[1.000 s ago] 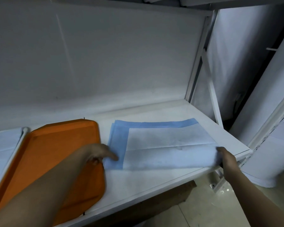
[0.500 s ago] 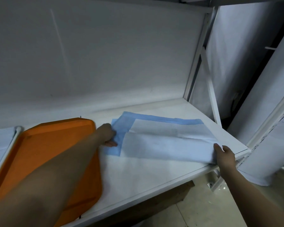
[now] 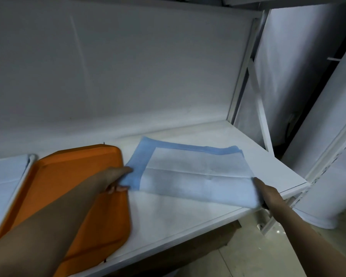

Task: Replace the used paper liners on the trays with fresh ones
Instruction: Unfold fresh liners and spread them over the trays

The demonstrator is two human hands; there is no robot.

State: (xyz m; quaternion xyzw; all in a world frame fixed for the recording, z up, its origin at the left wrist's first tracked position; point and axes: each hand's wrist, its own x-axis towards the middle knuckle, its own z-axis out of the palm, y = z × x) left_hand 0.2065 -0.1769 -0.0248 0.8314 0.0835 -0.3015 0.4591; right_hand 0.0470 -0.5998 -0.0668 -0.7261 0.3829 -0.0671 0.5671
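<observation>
A white table (image 3: 188, 222) fills the lower middle, backed by a plain white panel (image 3: 128, 72) from 10 to 1 o'clock. At 2 o'clock stands a white metal upright (image 3: 241, 80) with a slanted brace — dim, shadowed space behind it. At 5 o'clock, pale glossy floor tiles (image 3: 248, 262) catch soft reflections.

Blue-bordered white paper liner (image 3: 192, 176) flat, creased, just right of bare orange tray (image 3: 74, 196)

free: bare shelf (image 3: 168, 212) front | blocked: orange tray (image 3: 78, 176) left, wall (image 3: 128, 76) behind
</observation>
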